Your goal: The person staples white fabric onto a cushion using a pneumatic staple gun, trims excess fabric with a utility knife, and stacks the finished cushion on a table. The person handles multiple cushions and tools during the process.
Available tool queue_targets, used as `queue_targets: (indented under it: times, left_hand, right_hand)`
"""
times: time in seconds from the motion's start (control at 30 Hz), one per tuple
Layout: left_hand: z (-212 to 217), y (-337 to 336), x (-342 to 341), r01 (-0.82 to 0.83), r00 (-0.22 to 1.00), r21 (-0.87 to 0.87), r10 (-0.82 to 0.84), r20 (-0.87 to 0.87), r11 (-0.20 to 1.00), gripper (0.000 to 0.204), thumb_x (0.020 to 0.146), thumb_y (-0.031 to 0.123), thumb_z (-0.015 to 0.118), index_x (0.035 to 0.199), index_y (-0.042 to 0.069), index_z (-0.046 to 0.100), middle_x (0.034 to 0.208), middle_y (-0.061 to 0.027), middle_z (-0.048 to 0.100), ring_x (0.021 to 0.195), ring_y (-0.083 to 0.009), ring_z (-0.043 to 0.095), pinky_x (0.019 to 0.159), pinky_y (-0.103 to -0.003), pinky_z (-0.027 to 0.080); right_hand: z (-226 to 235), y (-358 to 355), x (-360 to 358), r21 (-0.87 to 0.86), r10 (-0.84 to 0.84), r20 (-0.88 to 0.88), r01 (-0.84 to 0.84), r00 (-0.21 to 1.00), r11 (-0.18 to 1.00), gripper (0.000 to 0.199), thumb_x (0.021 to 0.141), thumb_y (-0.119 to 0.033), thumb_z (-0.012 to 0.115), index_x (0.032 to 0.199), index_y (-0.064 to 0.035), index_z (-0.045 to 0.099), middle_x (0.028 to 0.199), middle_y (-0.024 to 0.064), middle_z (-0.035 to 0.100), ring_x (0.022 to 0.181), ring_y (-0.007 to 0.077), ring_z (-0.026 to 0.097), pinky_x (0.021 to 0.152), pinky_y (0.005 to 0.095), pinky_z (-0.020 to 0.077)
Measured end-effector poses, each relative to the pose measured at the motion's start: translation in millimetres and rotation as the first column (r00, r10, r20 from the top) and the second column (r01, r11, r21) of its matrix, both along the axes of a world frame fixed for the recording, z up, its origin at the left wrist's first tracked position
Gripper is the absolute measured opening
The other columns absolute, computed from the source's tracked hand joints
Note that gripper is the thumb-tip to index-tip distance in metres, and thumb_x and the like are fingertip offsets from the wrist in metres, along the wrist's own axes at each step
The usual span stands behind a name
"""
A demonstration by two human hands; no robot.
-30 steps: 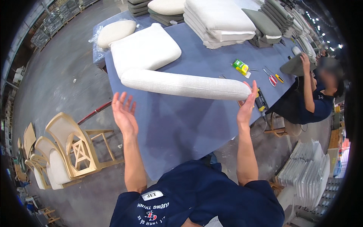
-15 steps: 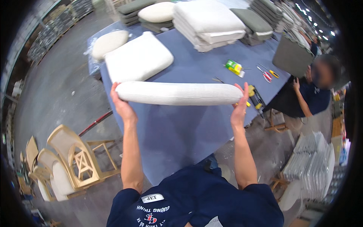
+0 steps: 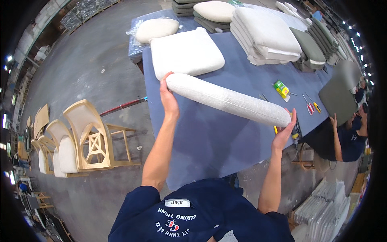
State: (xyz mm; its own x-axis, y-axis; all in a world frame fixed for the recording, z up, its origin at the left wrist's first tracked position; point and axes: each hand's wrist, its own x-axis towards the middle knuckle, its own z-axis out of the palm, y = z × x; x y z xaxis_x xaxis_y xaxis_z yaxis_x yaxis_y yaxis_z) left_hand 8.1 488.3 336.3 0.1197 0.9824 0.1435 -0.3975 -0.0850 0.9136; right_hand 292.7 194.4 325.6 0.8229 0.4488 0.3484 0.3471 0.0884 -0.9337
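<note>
Gripping the long white bolster end-to-end, left hand and right hand keep it level above the blue worktop.

Off-white textured bolster cushion, slate-blue surface, white square cushion, olive-green cushions, red-and-yellow-handled scissors, pale wooden chairs

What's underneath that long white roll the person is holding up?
Under the long white bolster, held at its ends by the left hand and right hand, lies blue table cloth. Whatever lies directly beneath it is covered.
</note>
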Motion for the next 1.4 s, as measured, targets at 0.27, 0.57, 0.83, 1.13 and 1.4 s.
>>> queue_targets:
  times: [0.27,0.57,0.83,1.13,1.4]
  left_hand:
    - [4.1,-26.2,-54.4,0.226,0.972,-0.263,-0.233,0.002,0.938,0.057,0.112,0.045,0.031,0.147,0.007,0.056,0.143,-0.0094,0.062,0.135,-0.0232,0.057,0.113,-0.042,0.044]
    - [-164.1,-141.6,-164.7,-0.11,0.882,-0.449,-0.121,-0.456,0.887,0.048,0.107,0.014,0.044,0.152,0.0,0.05,0.149,-0.0171,0.057,0.138,-0.0258,0.052,0.116,-0.038,0.039]
    - [-167.4,-177.2,-117.9,-0.151,0.138,0.059,0.08,-0.987,0.987,0.065,0.107,0.036,0.057,0.158,-0.001,0.041,0.141,-0.0276,0.052,0.129,-0.044,0.054,0.108,-0.052,0.046]
    - [-193.7,-157.7,-151.9,-0.142,0.44,0.085,0.139,-0.887,0.986,0.048,0.111,0.035,0.045,0.146,0.003,0.057,0.128,-0.022,0.063,0.113,-0.0385,0.065,0.098,-0.048,0.052]
    - [-205.7,-141.0,-192.4,-0.282,0.628,-0.306,-0.065,-0.775,0.909,0.046,0.111,0.03,0.042,0.141,0.003,0.062,0.116,-0.0168,0.072,0.108,-0.0304,0.068,0.099,-0.042,0.05]
  right_hand:
    - [-4.9,-30.0,-28.9,0.135,0.137,-0.345,-0.095,0.929,0.986,0.066,0.115,-0.053,0.025,0.162,-0.008,0.037,0.161,0.0117,0.047,0.148,0.0268,0.045,0.124,0.0429,0.0326]
    - [-132.2,-120.1,-111.7,-0.303,-0.208,-0.89,-0.185,0.406,0.935,0.061,0.116,-0.041,0.034,0.165,-0.0039,0.033,0.166,0.0123,0.041,0.152,0.0287,0.039,0.124,0.0434,0.0325]
    - [-164.3,-90.1,-149.3,-0.842,-0.089,0.086,0.12,0.992,0.526,0.068,0.114,-0.037,0.041,0.167,0.0006,0.021,0.154,0.0355,0.037,0.139,0.0482,0.046,0.118,0.0498,0.0353]
    - [-184.7,-111.7,-127.7,-0.75,0.045,0.139,0.075,0.989,0.657,0.062,0.113,-0.032,0.041,0.165,-0.0001,0.028,0.151,0.0306,0.046,0.135,0.0449,0.052,0.113,0.0493,0.0419]
    - [-199.9,-135.9,-82.8,-0.693,-0.242,-0.294,-0.032,0.925,0.72,0.064,0.115,-0.042,0.033,0.161,0.0017,0.038,0.16,0.0275,0.045,0.143,0.0365,0.051,0.119,0.0421,0.0372]
